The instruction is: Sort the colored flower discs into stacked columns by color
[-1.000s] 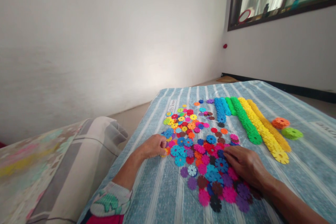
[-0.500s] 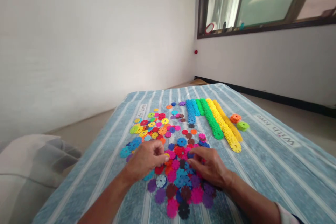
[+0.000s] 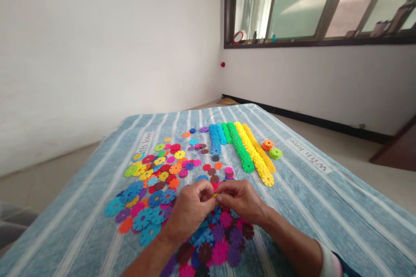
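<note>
My left hand [image 3: 191,203] and my right hand [image 3: 242,201] meet fingertip to fingertip above a loose pile of notched plastic snowflake discs. Pinched between both sets of fingers is a small yellow snowflake disc [image 3: 215,195], mostly covered by them. Pink, purple, blue and brown discs lie under and in front of the hands, such as a pink disc [image 3: 219,252]. Left of my left hand are blue discs [image 3: 143,218], with yellow, red and orange ones farther back, among them an orange disc [image 3: 175,169].
Beyond my right hand, overlapping discs form colour rows: a blue row [image 3: 215,140], a green row [image 3: 239,147] and a yellow row [image 3: 255,156]. Small orange [image 3: 268,144] and lime-green [image 3: 275,153] stacks stand to their right. A striped blue cloth [image 3: 312,199] covers the table.
My hands have come together; my right hand moved in to the yellow disc that my left hand held. The view has turned to the right.
</note>
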### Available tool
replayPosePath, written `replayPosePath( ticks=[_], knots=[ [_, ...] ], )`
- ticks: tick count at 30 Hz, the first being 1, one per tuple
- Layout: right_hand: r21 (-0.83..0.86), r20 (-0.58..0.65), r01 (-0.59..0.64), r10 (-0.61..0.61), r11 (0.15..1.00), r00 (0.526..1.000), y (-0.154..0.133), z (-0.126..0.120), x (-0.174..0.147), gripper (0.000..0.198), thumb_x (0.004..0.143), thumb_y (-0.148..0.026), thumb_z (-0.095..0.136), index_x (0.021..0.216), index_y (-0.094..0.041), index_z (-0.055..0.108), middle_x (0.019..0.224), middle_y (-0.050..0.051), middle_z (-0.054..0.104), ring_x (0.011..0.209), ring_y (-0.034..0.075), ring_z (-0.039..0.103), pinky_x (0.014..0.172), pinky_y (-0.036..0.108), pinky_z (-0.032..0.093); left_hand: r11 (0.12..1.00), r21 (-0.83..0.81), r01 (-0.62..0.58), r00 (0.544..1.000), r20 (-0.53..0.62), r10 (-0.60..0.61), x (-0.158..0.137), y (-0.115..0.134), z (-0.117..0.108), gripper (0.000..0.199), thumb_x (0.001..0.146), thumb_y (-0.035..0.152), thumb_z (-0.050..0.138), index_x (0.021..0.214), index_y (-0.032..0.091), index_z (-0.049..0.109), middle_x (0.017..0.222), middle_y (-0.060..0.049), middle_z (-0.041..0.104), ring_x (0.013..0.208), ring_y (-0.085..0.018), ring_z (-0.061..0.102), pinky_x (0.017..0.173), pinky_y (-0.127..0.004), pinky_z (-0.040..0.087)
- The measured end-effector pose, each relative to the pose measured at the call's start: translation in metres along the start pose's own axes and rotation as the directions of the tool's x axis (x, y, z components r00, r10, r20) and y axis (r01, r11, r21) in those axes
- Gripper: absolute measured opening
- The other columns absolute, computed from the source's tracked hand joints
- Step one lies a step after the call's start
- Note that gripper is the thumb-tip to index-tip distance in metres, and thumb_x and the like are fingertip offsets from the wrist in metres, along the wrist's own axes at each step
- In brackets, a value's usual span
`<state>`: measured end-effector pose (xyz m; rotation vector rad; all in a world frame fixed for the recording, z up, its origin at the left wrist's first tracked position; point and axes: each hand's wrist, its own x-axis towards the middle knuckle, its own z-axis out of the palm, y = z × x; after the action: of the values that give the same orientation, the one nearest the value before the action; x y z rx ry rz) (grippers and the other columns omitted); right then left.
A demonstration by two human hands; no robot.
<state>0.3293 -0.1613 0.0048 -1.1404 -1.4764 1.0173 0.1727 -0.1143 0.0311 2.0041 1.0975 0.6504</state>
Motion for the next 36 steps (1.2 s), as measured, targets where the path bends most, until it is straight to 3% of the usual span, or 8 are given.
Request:
replayPosePath(
  ticks=[4, 7, 10, 13, 17, 30, 36],
  knots=[
    [-0.107, 0.061, 0.009, -0.003, 0.994, 0.998, -0.011, -0.008, 0.000, 0.015, 0.079, -0.024, 0.056, 0.070, -0.016, 0.066, 0.056, -0.004, 0.055, 0.053, 0.009, 0.048, 0.051, 0.019, 0.036, 0.998, -0.055, -0.030, 0.999, -0.015, 0.029, -0.004, -0.002, 0.006, 0.016, 0.070, 0.032, 0.060, 0.065, 0.020, 0.052, 0.054, 0.005, 0.045, 0.051, -0.009, 0.041, 0.048, -0.021, 0.033],
    [-0.254, 0.053, 0.044, -0.031, 0.966, 0.998, -0.020, -0.031, -0.002, 0.018, 0.081, -0.026, 0.055, 0.070, -0.017, 0.067, 0.061, -0.002, 0.059, 0.057, 0.009, 0.052, 0.054, 0.019, 0.039, 0.994, -0.089, -0.056, 0.998, -0.028, 0.054, -0.005, -0.005, 0.004, 0.013, 0.071, 0.031, 0.060, 0.071, 0.019, 0.056, 0.057, 0.005, 0.051, 0.054, -0.010, 0.047, 0.050, -0.021, 0.037],
    [-0.407, -0.135, -0.017, -0.042, 0.913, 0.990, -0.018, -0.073, -0.007, 0.021, 0.082, -0.029, 0.052, 0.075, -0.017, 0.067, 0.062, -0.002, 0.059, 0.057, 0.011, 0.054, 0.055, 0.021, 0.040, 0.995, -0.071, -0.071, 0.994, -0.087, 0.065, -0.003, -0.010, 0.000, 0.013, 0.073, 0.032, 0.058, 0.071, 0.019, 0.057, 0.058, 0.004, 0.054, 0.054, -0.011, 0.050, 0.052, -0.022, 0.039],
    [-0.553, -0.388, -0.224, -0.011, 0.802, 0.922, -0.007, -0.121, -0.014, 0.023, 0.079, -0.032, 0.051, 0.074, -0.017, 0.068, 0.058, -0.001, 0.060, 0.053, 0.013, 0.055, 0.054, 0.023, 0.039, 0.995, -0.048, -0.087, 0.989, -0.121, 0.081, 0.000, -0.015, -0.003, 0.016, 0.075, 0.033, 0.056, 0.068, 0.019, 0.056, 0.057, 0.004, 0.054, 0.054, -0.011, 0.050, 0.053, -0.023, 0.040],
    [-0.599, -0.481, -0.419, 0.112, 0.682, 0.869, 0.009, -0.156, -0.022, 0.024, 0.077, -0.032, 0.049, 0.073, -0.018, 0.068, 0.053, -0.001, 0.061, 0.051, 0.014, 0.056, 0.051, 0.024, 0.037, 0.992, 0.027, -0.124, 0.984, -0.128, 0.126, 0.000, -0.015, -0.001, 0.016, 0.075, 0.031, 0.055, 0.064, 0.019, 0.055, 0.057, 0.004, 0.052, 0.056, -0.011, 0.049, 0.054, -0.022, 0.039],
    [-0.620, -0.441, -0.514, 0.279, 0.593, 0.853, 0.025, -0.158, -0.023, 0.023, 0.074, -0.026, 0.046, 0.073, -0.019, 0.067, 0.049, -0.003, 0.060, 0.049, 0.013, 0.055, 0.051, 0.023, 0.037, 0.976, 0.108, -0.191, 0.971, -0.124, 0.204, -0.003, -0.014, 0.000, 0.016, 0.076, 0.026, 0.053, 0.062, 0.018, 0.055, 0.059, 0.003, 0.053, 0.057, -0.011, 0.050, 0.055, -0.022, 0.039],
    [-0.652, -0.453, -0.537, 0.292, 0.536, 0.842, 0.026, -0.157, -0.020, 0.027, 0.074, -0.026, 0.049, 0.088, -0.017, 0.071, 0.052, -0.002, 0.062, 0.053, 0.014, 0.058, 0.054, 0.023, 0.037, 0.975, 0.114, -0.192, 0.971, -0.120, 0.205, -0.002, -0.015, 0.000, 0.017, 0.077, 0.027, 0.052, 0.062, 0.018, 0.055, 0.059, 0.003, 0.053, 0.057, -0.011, 0.051, 0.056, -0.022, 0.040]
  ],
)
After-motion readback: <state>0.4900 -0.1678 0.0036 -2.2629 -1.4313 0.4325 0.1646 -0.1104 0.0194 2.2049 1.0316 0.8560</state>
